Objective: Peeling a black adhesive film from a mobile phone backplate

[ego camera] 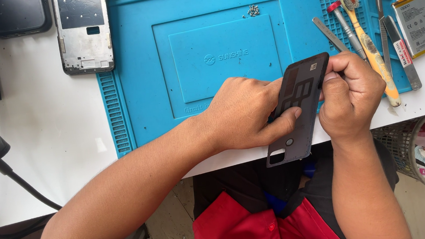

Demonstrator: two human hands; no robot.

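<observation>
At the upper right of the frame a flat rectangular battery [417,23] lies on the white desk [46,122], with a white and gold label. Beside it, a thin metal tool [402,53] carries a narrow white label with red print. No screen is lit.

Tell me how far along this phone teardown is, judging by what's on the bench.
Done: the metal phone frame lies stripped on the table, the battery is out at the right, and loose screws sit on the blue mat.
In hand: both hands, left hand and right hand, grip the dark back cover.
Left: whatever remains on that cover; reassembly hasn't visibly begun.
</observation>
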